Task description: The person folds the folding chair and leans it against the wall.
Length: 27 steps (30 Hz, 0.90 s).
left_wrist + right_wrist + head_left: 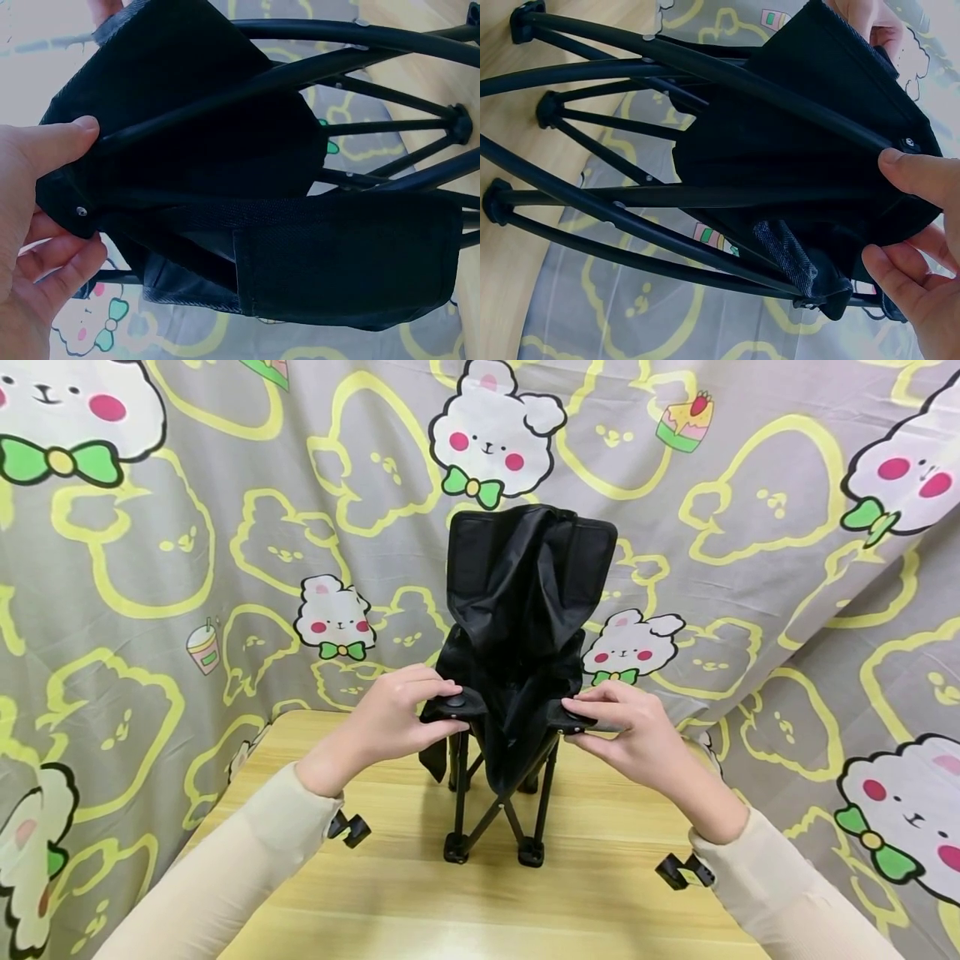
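Observation:
A small black folding camp chair (pixel 517 693) stands upright and partly folded on the table, its seat cloth sagging in a V between the arms. My left hand (pixel 401 714) pinches the front end of the left armrest (pixel 454 703), thumb below and fingers on top. Mirroring it, my right hand (pixel 633 718) pinches the front end of the right armrest (pixel 568 717). In the left wrist view a cloth pocket (pixel 349 259) hangs beside the frame. Crossed leg tubes (pixel 622 199) with black feet show in the right wrist view.
The wooden table (pixel 360 893) extends around the chair's feet. Behind and at both sides hangs a grey curtain (pixel 405 560) with cartoon rabbits and yellow outlines. Black clips (pixel 684 871) sit at both sleeve cuffs.

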Available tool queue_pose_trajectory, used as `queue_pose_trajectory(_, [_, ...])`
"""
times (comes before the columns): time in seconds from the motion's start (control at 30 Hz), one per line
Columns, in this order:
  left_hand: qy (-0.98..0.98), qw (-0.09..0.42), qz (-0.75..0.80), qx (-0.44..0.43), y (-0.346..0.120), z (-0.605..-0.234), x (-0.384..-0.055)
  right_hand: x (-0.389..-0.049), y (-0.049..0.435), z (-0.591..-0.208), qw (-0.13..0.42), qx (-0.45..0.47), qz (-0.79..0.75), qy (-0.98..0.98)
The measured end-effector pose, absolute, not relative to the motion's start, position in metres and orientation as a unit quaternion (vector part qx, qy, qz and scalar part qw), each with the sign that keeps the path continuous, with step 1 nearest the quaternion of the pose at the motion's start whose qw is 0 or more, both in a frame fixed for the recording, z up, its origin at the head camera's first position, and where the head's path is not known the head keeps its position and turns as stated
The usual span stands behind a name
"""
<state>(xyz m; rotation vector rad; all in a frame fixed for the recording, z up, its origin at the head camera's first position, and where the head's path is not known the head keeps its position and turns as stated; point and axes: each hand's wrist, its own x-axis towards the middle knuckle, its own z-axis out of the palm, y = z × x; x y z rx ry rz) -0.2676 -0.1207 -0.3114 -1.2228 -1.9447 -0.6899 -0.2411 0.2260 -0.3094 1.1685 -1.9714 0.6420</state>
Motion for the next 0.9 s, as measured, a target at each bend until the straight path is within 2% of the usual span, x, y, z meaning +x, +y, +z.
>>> queue_pose_trajectory(0.9, [-0.742, 0.374, -0.257, -0.495, -0.095, -0.301, -0.265, -0.241, 0.207, -0.3, 0.378, 0.477, 0.253, -0.752])
